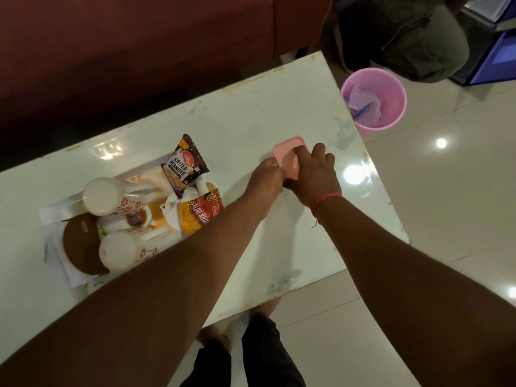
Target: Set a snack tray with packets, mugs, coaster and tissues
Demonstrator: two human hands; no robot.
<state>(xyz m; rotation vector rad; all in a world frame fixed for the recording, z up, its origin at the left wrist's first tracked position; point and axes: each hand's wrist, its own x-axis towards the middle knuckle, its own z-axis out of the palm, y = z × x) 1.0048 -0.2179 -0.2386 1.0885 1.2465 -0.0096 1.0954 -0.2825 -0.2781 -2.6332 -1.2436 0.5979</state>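
head view, tray: the white tray [69, 203] sits on the left part of the table [251, 113] and it's already pretty crowded.
mugs: two white mugs with red flowers, one [111, 196] toward the back and one [125, 251] nearer the person, both lying tipped rather than standing, as far as one can tell.
packets: the salted peanuts packet [184, 166] leans at the tray's far end, the red and yellow snack packet [199, 216] is just beside it, partly under the left forearm.
coaster: the round brown thing [81, 247] at the near end looks like the coaster, touching the nearer mug.
tissues: white paper [55, 255] pokes out under the coaster, probably the tissues, hard to be sure.
pink box: a small pink box [289, 157] is well apart from the tray, over on the right half of the table.
left hand: the left hand [266, 177] pinches the box's near left edge, fingers curled closed on it.
right hand: the right hand [315, 171] lies over the box's right side, fingers bent around it, thumb side hidden.
progress: looks mostly done, honestly. Packets, mugs and coaster are in; what's left seems to be this pink box, plus maybe standing the mugs up.
bin: a pink bin [374, 99] stands on the floor past the table's corner, not part of the job.
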